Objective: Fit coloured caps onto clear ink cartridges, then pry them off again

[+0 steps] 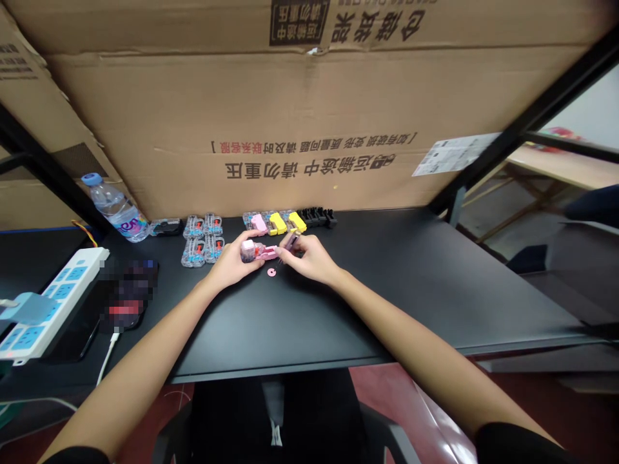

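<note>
My left hand (231, 263) is closed around a small pink-and-clear plastic device (268, 252), thumb below and fingers above. A whitish block shows at the device's left end and a bit of red in its middle. Against the device's right end, my right hand (312, 259) pinches a small dark, partly clear piece (292, 241), too small to name. Just below the device, a small pink disc (271, 272) with a hole lies on the black table. Behind my hands stand a pink piece (258, 223) and two yellow pieces (277, 223) on clear cases, beside several black plastic parts (316, 217).
Several clear cases (194, 252) with red and blue insides sit left of my hands. A tilted water bottle (118, 207), a power strip (72, 287) and a blurred-out phone (130, 293) on a white cable are farther left. A cardboard wall (309, 96) closes the back.
</note>
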Demonstrator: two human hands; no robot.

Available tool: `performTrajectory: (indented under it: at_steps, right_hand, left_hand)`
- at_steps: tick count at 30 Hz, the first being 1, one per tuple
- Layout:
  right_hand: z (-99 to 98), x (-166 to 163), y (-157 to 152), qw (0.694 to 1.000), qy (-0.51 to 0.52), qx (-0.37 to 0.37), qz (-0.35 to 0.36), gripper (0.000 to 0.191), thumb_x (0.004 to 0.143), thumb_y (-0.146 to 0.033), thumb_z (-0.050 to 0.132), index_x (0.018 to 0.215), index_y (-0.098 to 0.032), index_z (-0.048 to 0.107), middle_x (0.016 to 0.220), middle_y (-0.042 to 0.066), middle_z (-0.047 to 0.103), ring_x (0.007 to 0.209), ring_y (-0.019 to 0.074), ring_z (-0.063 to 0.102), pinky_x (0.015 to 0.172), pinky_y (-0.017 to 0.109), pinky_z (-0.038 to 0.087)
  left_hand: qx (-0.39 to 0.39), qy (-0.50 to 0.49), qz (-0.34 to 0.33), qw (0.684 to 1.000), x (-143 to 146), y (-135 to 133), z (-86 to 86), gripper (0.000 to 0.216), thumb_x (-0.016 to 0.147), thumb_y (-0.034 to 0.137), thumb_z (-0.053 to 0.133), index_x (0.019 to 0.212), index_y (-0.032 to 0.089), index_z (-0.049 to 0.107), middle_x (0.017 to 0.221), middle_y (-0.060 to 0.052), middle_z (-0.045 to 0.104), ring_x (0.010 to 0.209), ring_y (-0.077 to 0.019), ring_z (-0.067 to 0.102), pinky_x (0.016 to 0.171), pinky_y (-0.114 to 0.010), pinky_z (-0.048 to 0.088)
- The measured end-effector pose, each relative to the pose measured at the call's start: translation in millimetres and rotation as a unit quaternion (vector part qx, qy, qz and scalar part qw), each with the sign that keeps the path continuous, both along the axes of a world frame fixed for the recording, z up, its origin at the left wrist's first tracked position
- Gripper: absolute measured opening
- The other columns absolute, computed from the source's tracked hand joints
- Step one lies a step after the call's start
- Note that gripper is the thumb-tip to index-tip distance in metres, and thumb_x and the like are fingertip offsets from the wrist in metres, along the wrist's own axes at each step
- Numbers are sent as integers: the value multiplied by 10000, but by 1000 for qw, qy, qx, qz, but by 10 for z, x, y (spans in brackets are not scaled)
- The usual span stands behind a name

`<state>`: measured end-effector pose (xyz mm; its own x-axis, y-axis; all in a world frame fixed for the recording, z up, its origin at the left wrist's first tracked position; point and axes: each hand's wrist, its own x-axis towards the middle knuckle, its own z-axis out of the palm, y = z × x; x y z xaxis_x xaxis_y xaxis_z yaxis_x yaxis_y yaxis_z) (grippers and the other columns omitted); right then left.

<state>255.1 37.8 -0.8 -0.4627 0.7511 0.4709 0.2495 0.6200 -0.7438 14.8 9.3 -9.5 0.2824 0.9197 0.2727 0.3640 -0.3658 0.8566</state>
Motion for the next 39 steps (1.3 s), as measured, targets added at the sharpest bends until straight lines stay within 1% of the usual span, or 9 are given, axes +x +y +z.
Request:
performTrajectory:
  at_steps: [5, 11, 16, 20, 24, 28, 32, 36, 39]
  right_hand:
    - [-108, -15, 12, 1000, -19, 3, 18, 340, 1034, -468, 648, 863, -189, 735, 790, 50, 779, 611, 158, 628, 585, 285, 496]
    - [-106, 33, 83, 999, -48, 18, 11, 302, 1025, -444, 649, 886, -190, 733, 761, 36, 759, 596, 155, 621, 587, 284, 492]
    - [-100, 224, 271, 994, -83, 32, -60, 288, 978, -404, 669, 783, -194, 700, 671, 34, 720, 581, 171, 619, 567, 293, 472]
    - [-88, 337, 371, 989, -93, 44, -107, 302, 943, -399, 670, 721, -195, 646, 609, 24, 679, 534, 158, 578, 530, 291, 416]
    - [-57, 336, 381, 985, -89, 63, -135, 336, 941, -420, 668, 689, -211, 591, 579, 17, 635, 519, 154, 543, 524, 299, 384]
    - [-42, 310, 375, 980, -69, 85, -168, 413, 969, -505, 659, 685, -224, 554, 572, 16, 607, 514, 152, 517, 521, 306, 368]
    - [-59, 305, 386, 979, -61, 89, -176, 476, 977, -573, 643, 668, -230, 526, 553, 8, 572, 504, 147, 496, 513, 306, 359]
    - [-106, 309, 407, 980, -74, 79, -166, 452, 980, -566, 650, 698, -225, 559, 550, 1, 562, 513, 153, 490, 512, 308, 337]
    - [-133, 330, 432, 979, -86, 69, -171, 409, 976, -515, 655, 704, -226, 555, 562, 6, 575, 526, 157, 502, 525, 308, 341]
  left_hand:
    - [8, 15, 4, 1000, -7, 5, 6, 639, 875, 274, 816, 1470, 232, 589, 1231, -85, 809, 1082, -232, 786, 1032, -363, 580]
    - [6, 20, 3, 1000, -10, -6, 34, 634, 875, 274, 805, 1470, 240, 586, 1230, -78, 807, 1068, -230, 785, 1024, -369, 581]
    - [9, 39, 18, 999, -14, -10, 42, 626, 873, 298, 803, 1463, 249, 599, 1260, -80, 790, 1078, -247, 778, 1040, -414, 587]
    - [-3, 38, 18, 999, -13, -14, 51, 642, 869, 303, 807, 1475, 248, 603, 1194, -74, 805, 1096, -257, 781, 1056, -427, 587]
    - [-5, 46, 19, 999, -15, -16, 62, 655, 871, 307, 805, 1491, 246, 601, 1145, -65, 813, 1122, -274, 778, 1071, -455, 583]
    - [-4, 45, 15, 999, -18, -11, 46, 646, 902, 354, 798, 1504, 254, 585, 1167, -66, 812, 1143, -267, 775, 1095, -448, 568]
    - [-8, 43, 25, 999, -19, 0, 14, 668, 924, 429, 795, 1520, 256, 548, 1257, -88, 795, 1191, -273, 763, 1111, -451, 557]
    - [1, 47, 27, 999, -20, 3, 9, 669, 921, 429, 799, 1514, 259, 539, 1406, -115, 739, 1241, -281, 742, 1129, -459, 542]
    - [-6, 51, 28, 998, -19, -6, 25, 667, 923, 435, 794, 1515, 260, 540, 1363, -106, 761, 1223, -283, 750, 1120, -461, 545]
